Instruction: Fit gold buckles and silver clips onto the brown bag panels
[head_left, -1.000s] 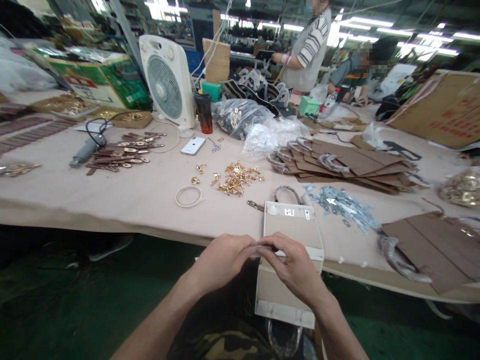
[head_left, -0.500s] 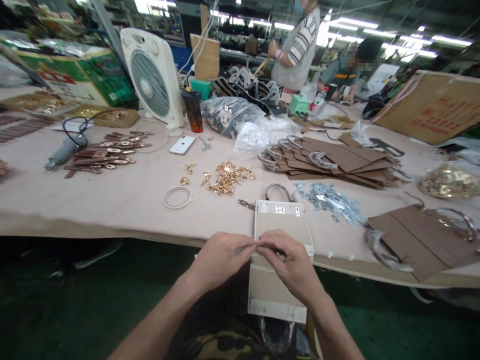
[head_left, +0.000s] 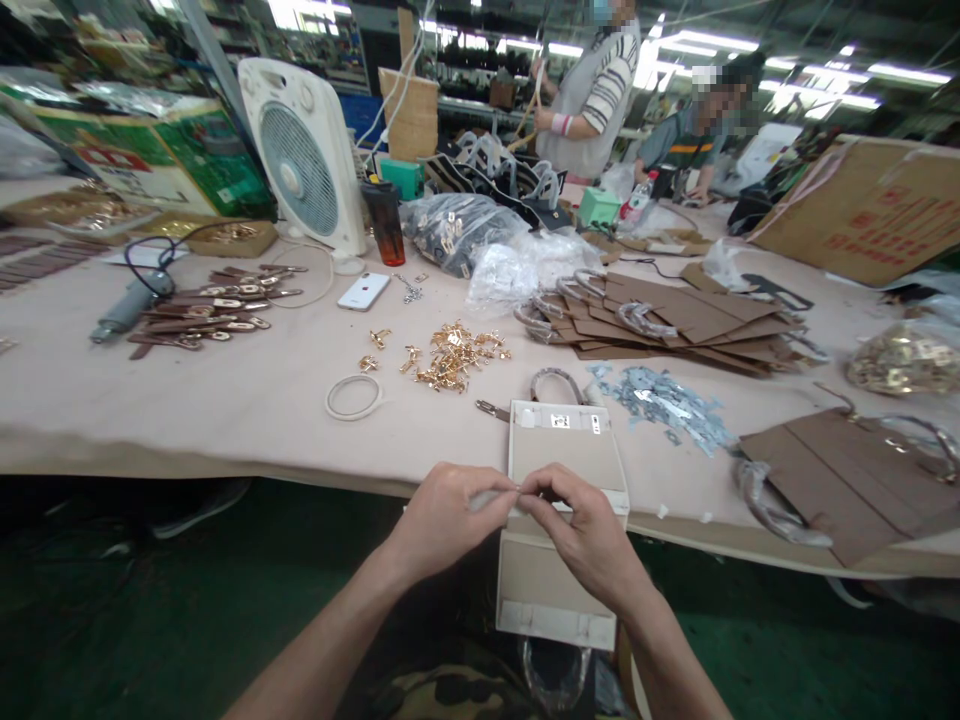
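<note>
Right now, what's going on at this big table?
A person's bare left hand and bare right hand are close together, with the fingers pinched at the tips; whatever is between them is too small to tell. They are over a flat, open beige bag piece, partly on the beige cloth-covered table and partly past its edge. Farther back are small gold metal fittings and, to the right, flat blue-grey pieces.

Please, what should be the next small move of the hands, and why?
Perhaps the left hand and right hand should ease slightly apart: their fingertips come together near the pale bag's edge, and anything pinched there is too small to make out.
</note>
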